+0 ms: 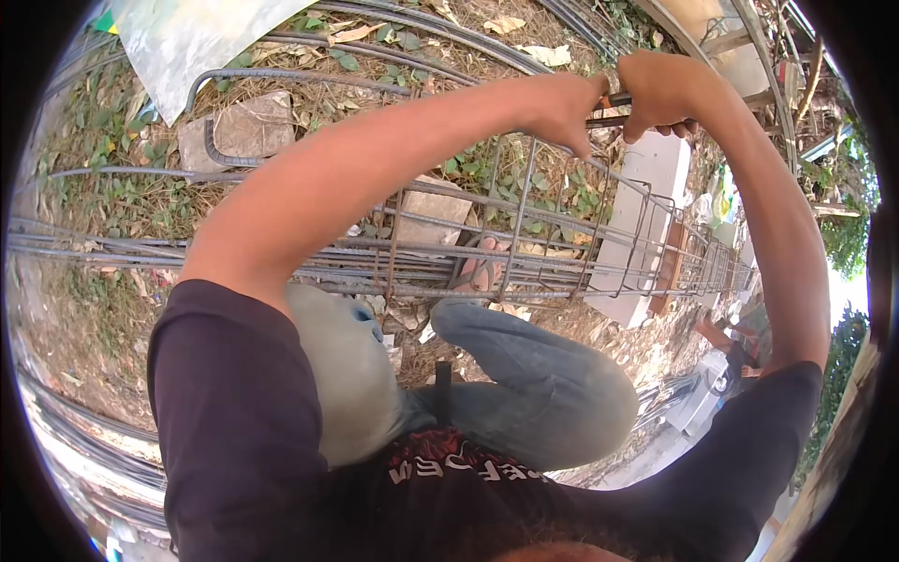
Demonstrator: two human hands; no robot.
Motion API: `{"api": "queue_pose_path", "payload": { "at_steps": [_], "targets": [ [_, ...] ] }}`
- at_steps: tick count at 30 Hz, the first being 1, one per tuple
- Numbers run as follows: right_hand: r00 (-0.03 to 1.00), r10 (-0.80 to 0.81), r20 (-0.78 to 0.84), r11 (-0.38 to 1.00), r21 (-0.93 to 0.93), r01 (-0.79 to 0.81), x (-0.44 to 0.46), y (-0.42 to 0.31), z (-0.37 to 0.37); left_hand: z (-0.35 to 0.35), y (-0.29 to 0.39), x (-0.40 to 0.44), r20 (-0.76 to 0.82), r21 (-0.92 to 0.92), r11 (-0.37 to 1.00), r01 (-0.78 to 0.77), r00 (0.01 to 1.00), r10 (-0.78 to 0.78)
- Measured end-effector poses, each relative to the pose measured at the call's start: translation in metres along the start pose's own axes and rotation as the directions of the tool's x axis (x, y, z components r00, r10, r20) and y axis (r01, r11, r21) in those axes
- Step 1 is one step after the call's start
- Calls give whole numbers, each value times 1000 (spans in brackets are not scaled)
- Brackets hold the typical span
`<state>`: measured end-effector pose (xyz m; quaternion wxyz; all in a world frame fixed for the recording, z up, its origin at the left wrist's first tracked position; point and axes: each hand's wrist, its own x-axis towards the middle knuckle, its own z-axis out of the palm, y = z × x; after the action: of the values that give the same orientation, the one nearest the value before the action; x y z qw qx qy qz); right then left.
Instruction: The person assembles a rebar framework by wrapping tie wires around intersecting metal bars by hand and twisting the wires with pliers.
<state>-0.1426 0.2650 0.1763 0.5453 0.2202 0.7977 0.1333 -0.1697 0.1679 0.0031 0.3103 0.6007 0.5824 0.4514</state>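
My left hand (pixel 560 105) and my right hand (pixel 667 86) are close together above a long rebar cage (pixel 532 192). Both are closed around a dark tool or bar (pixel 609 122), whose two thin dark parts show between them, with a bit of orange beside my left hand. Its ends are hidden by my fingers. Right below my hands run the cage's upper bars and square stirrups. My thumbs point down toward the cage.
Long bars (pixel 122 245) cross the ground at left. Stone blocks (pixel 253 129) and a pale beam (pixel 626 244) lie by the cage. A metal sheet (pixel 192 42) is at upper left. My bent knees and sandalled foot (pixel 482 265) are below; another person (pixel 740 351) is at right.
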Motion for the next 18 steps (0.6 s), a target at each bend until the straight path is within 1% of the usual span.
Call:
{"api": "queue_pose_path", "payload": {
  "at_steps": [1,2,3,4,5,6,7,8,9,10,12,13,14,15,16,17,18],
  "targets": [
    [999,-36,-24,999,26,36,3,0,0,15,10,8,-105,-18,998,54,993,-55],
    [999,-19,-44,999,-37,17,1,-2,0,29,16,16,-209,-47,993,106,971,-113],
    [998,-4,-63,995,-102,-2,-3,-4,0,46,4,24,-335,-125,991,55,938,-95],
    [996,8,-86,986,-163,-22,-4,-6,-1,51,2,30,-362,-162,985,62,925,-118],
    [884,-253,-394,935,-333,119,5,5,9,56,-2,37,-386,-197,978,69,911,-142],
    [621,-513,-592,830,-527,183,21,26,29,58,-6,40,-408,-235,969,77,897,-171],
    [472,-609,-637,767,-625,146,24,32,37,51,-10,41,-320,-331,937,111,921,-222],
    [307,-685,-661,709,-702,70,27,39,44,39,-14,42,-225,-420,895,148,939,-260],
    [352,-648,-676,717,-697,-19,22,40,48,32,-13,43,-125,-501,845,188,950,-286],
    [390,-608,-692,716,-690,-109,19,42,51,30,-9,42,-81,-522,830,195,958,-275],
    [330,-662,-672,717,-696,21,34,47,50,25,-7,39,-2,-551,806,216,966,-260],
    [299,-684,-666,715,-694,89,40,48,52,28,-8,39,-91,-428,889,165,970,-225],
    [491,-575,-655,781,-618,90,43,49,55,31,-6,41,-145,-347,913,213,950,-276],
    [663,-443,-603,840,-538,71,43,44,54,35,1,42,-201,-267,927,262,926,-320],
    [806,-297,-512,887,-460,34,42,39,52,41,10,42,-261,-190,930,315,897,-357],
    [854,-270,-446,903,-425,64,40,39,47,49,24,41,-369,-217,933,288,860,-352],
    [894,-242,-377,919,-384,86,39,40,38,51,29,41,-374,-237,934,268,862,-343]
  ]
}}
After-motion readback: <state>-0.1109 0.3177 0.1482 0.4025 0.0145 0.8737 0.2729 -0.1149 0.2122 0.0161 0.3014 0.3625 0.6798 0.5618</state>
